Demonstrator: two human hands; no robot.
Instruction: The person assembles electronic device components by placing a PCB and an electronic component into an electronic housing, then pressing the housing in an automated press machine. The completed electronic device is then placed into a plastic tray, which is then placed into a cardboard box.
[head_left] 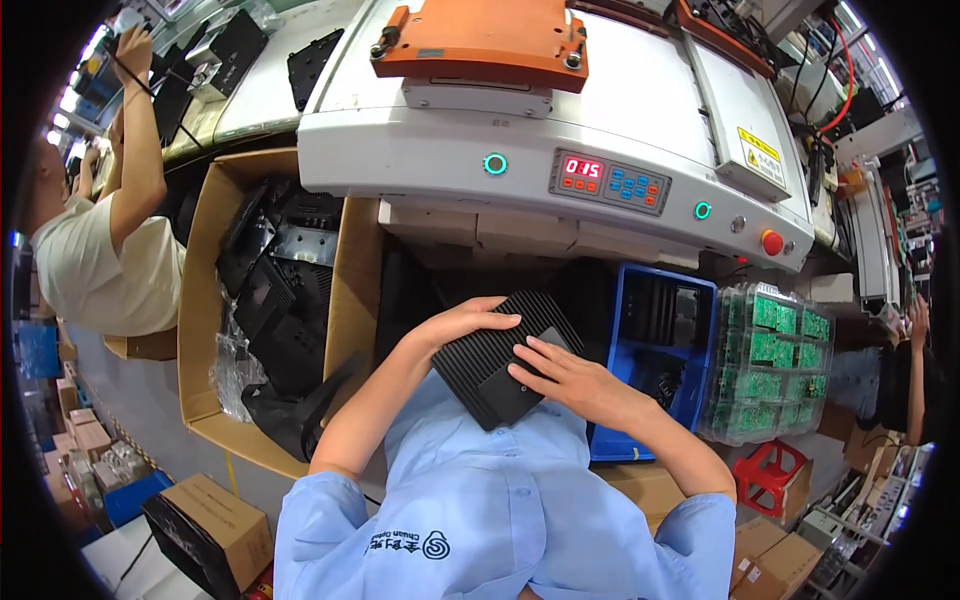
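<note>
A black finned metal housing (480,372) with a smooth flat plate on its upper face is held tilted in front of my chest. My left hand (463,324) is closed around its upper left edge, the thumb lying over the fins. Across the plate from the right, my right hand (572,378) rests with its fingers apart and stretched out; its thumb is hidden. The underside of the housing does not show.
A cardboard box (342,290) of black metal parts stands left. At right are a blue bin (619,340) with black parts and clear trays (728,375) of green circuit boards. Ahead is a white machine (420,150) with an orange fixture (480,45). Another person (110,250) works at far left.
</note>
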